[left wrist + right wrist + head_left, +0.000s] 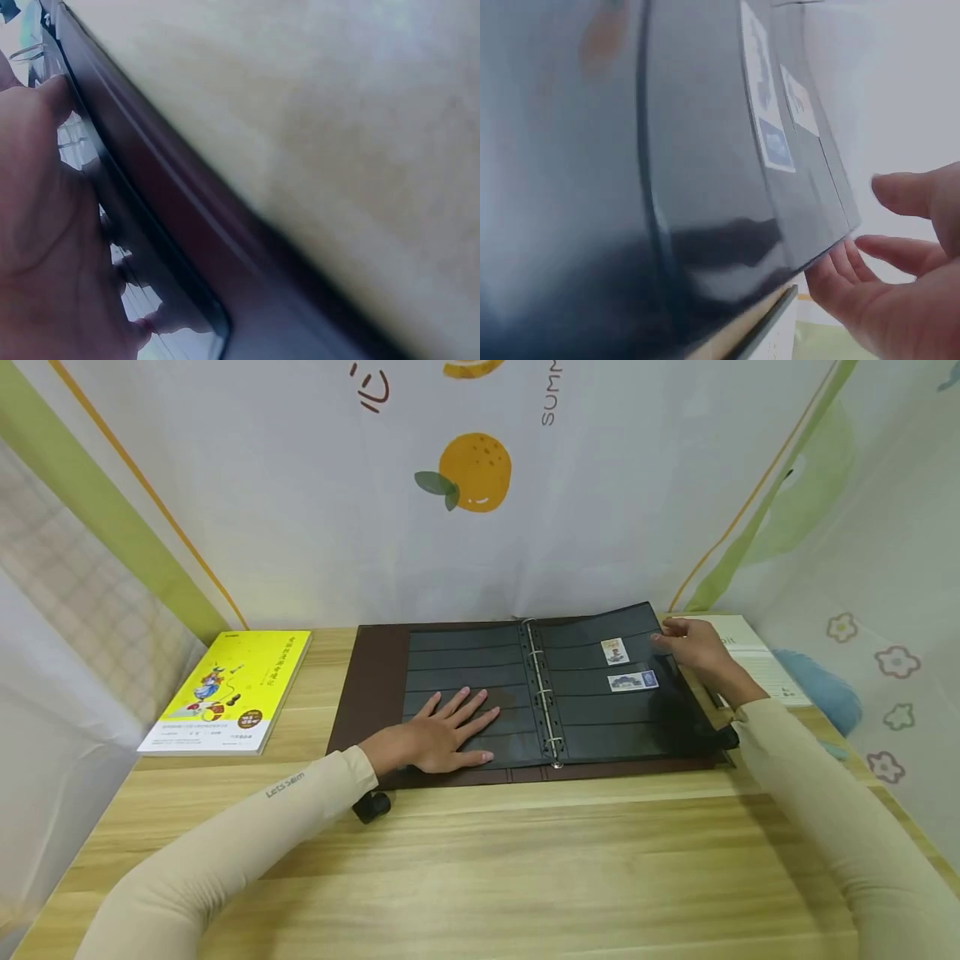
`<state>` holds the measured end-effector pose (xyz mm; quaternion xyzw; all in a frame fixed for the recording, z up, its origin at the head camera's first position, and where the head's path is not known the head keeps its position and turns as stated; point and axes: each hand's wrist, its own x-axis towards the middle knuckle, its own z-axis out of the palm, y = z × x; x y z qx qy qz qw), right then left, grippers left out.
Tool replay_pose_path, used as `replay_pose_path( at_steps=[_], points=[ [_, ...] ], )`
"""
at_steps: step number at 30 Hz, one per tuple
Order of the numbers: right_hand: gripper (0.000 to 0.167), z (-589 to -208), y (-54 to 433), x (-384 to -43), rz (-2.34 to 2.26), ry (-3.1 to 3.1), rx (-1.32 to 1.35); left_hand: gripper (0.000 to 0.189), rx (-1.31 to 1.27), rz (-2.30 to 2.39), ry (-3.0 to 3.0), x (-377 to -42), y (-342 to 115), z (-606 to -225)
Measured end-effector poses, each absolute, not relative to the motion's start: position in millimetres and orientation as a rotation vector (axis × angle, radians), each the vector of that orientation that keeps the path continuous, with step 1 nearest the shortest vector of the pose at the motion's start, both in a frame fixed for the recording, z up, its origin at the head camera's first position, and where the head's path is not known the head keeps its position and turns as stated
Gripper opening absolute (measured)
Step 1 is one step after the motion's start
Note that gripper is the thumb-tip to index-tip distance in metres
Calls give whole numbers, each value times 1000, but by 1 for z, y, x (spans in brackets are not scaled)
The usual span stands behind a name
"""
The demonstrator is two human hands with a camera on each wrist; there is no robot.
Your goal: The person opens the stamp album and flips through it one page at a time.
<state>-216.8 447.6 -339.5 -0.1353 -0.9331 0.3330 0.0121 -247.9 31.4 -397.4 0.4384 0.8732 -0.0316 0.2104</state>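
A brown ring binder (375,693) lies open on the wooden table (480,860), with dark pocket pages on both sides of its metal rings (542,693). My left hand (442,735) lies flat, fingers spread, on the left page (465,660); the left wrist view shows that hand (45,247) beside the binder's brown cover (195,225). My right hand (693,647) is at the far right edge of the right page, which stands slightly lifted. In the right wrist view its fingers (840,270) touch that page's edge (705,150) from below, the thumb apart. Two stamps (614,651) (633,681) sit in the right page's pockets.
A yellow book (232,689) lies at the table's left. A white booklet (765,664) lies under my right forearm side, with a blue object (821,689) beyond it. Printed curtains close in the back and both sides. Bare wood stretches in front of the binder.
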Motion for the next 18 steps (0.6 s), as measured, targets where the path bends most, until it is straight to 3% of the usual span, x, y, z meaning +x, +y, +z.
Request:
replay_pose_path(
  at_steps=[11, 14, 18],
  points=[
    [69, -335, 480, -203, 1678, -3030, -254, 75, 1193, -108, 2425, -252, 34, -401],
    [72, -336, 488, -193, 2096, -2838, -272, 76, 1206, -92, 2422, -251, 33, -397],
    [71, -337, 494, -180, 2828, -2353, -53, 77, 1212, -89, 2418, -250, 31, -392]
  ],
)
